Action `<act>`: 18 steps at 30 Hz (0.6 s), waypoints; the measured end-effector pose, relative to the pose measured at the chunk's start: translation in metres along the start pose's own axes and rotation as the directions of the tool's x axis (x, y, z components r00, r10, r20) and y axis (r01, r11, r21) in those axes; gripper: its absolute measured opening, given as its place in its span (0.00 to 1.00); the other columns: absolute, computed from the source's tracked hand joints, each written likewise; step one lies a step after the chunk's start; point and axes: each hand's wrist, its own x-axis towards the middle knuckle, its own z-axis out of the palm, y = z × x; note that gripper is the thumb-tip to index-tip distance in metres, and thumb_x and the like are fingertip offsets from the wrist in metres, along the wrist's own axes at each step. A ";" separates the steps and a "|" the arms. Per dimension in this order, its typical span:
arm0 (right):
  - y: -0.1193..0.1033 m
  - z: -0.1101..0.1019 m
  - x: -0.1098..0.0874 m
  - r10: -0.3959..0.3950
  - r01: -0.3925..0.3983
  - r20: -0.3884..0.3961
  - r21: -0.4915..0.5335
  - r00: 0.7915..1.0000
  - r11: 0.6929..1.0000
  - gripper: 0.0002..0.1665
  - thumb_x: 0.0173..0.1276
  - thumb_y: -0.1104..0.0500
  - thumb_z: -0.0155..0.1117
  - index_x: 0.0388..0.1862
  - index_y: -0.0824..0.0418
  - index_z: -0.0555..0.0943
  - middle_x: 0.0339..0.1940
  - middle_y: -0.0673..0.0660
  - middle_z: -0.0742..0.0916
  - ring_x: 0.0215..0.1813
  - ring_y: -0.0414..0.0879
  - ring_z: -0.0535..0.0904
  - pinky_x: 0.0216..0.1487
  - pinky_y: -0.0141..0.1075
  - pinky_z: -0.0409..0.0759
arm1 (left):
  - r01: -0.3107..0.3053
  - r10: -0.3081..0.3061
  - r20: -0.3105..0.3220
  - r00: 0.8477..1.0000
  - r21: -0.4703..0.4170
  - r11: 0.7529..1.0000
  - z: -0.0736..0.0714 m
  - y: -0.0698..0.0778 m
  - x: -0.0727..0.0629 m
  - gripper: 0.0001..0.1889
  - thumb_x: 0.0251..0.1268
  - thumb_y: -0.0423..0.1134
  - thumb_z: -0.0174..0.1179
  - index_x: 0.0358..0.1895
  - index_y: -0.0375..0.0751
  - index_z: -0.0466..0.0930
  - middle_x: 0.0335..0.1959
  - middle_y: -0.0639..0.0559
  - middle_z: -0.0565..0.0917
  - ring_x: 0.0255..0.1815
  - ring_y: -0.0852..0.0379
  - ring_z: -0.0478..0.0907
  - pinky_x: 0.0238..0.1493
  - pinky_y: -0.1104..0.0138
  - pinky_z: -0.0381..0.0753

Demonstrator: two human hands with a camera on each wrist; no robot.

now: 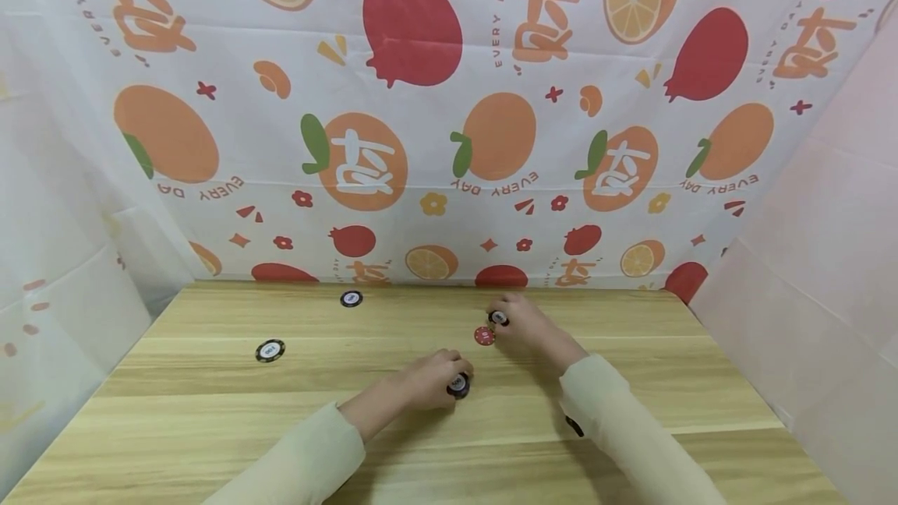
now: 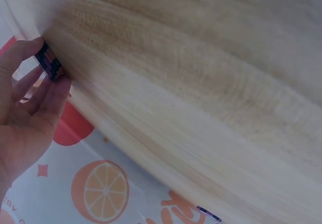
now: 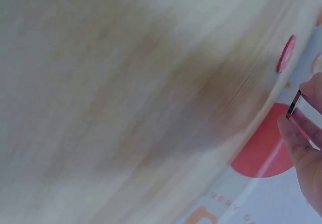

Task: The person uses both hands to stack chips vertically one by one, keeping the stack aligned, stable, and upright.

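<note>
My left sleeve [image 1: 298, 458] and right sleeve [image 1: 634, 427] match: long, plain and pale, a light cream that takes on a faint greenish tinge toward the ends. The cloth looks soft and loosely cut, and I see it as one even colour. The left cuff [image 1: 348, 433] and the right cuff [image 1: 596, 384] both sit fairly wide, and beyond them my left hand [image 1: 431, 382] and right hand [image 1: 525, 324] are bare

A short stack of black poker chips [image 1: 458, 386], its pale-centred top face marked 500, its edge blocked in orange and purple, sits between the left hand's [image 1: 429, 380] thumb and fingers. A thin black poker chip [image 1: 498, 318], pale-centred, is pinched by the right hand [image 1: 524, 322].
</note>
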 end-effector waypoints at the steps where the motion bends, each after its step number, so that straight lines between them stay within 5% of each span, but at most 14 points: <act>1: -0.002 -0.001 -0.001 -0.029 0.029 -0.004 -0.004 1.000 1.000 0.18 0.58 0.63 0.61 0.49 0.61 0.80 0.48 0.60 0.77 0.51 0.54 0.71 0.51 0.45 0.71 | 0.003 -0.003 0.001 1.000 -0.001 1.000 0.000 0.000 0.000 0.20 0.43 0.30 0.65 0.45 0.39 0.78 0.38 0.49 0.74 0.41 0.55 0.72 0.40 0.68 0.73; 8: -0.021 -0.001 -0.007 -0.210 0.209 -0.031 -0.047 0.977 0.977 0.16 0.55 0.64 0.65 0.45 0.62 0.81 0.40 0.58 0.79 0.43 0.50 0.74 0.44 0.40 0.74 | 0.015 -0.015 0.004 1.000 -0.004 1.000 0.001 -0.001 -0.001 0.18 0.45 0.32 0.65 0.45 0.39 0.78 0.38 0.49 0.73 0.40 0.54 0.71 0.39 0.67 0.73; 18: -0.039 -0.002 -0.016 -0.296 0.296 -0.055 -0.003 0.954 0.955 0.14 0.58 0.65 0.63 0.45 0.63 0.81 0.39 0.55 0.79 0.42 0.46 0.73 0.43 0.36 0.73 | 0.013 -0.013 -0.009 1.000 0.002 1.000 0.001 -0.002 -0.002 0.17 0.44 0.33 0.66 0.43 0.40 0.78 0.36 0.51 0.73 0.38 0.56 0.70 0.37 0.68 0.72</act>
